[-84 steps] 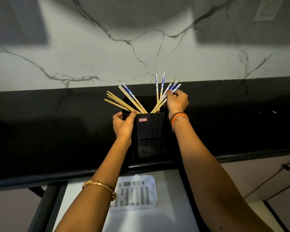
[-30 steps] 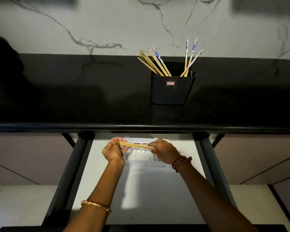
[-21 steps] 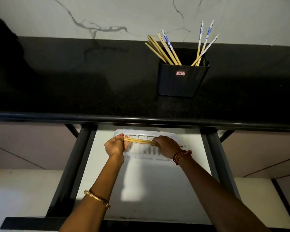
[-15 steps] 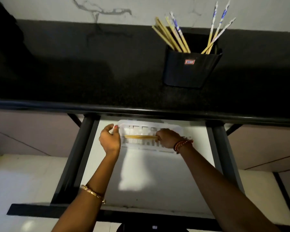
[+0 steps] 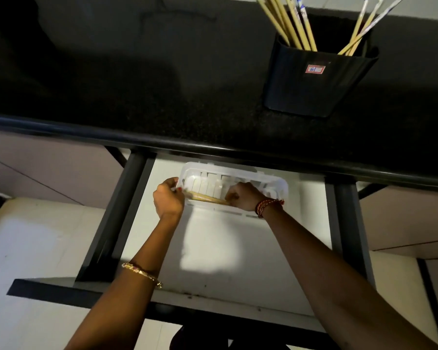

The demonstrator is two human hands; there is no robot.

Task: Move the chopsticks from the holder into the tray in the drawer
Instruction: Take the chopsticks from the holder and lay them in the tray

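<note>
A black holder (image 5: 316,84) stands on the dark countertop at the upper right, with several wooden chopsticks (image 5: 292,29) sticking out, some with blue-and-white ends. Below the counter edge a white slotted tray (image 5: 276,181) lies at the back of the open drawer. A pair of wooden chopsticks (image 5: 208,198) lies crosswise at the tray's front part. My right hand (image 5: 242,197) grips their right end. My left hand (image 5: 168,198) is at the tray's left rim by their left end; whether it grips the rim or the sticks I cannot tell.
The black countertop (image 5: 162,92) overhangs the back of the tray. The drawer (image 5: 225,261) has a pale floor, dark side rails and a dark front edge. Pale cabinet fronts (image 5: 402,218) flank it on both sides.
Both hands have carried the wooden pair from the holder down into the drawer and lowered it into the tray. The view has tilted downward and closer.
</note>
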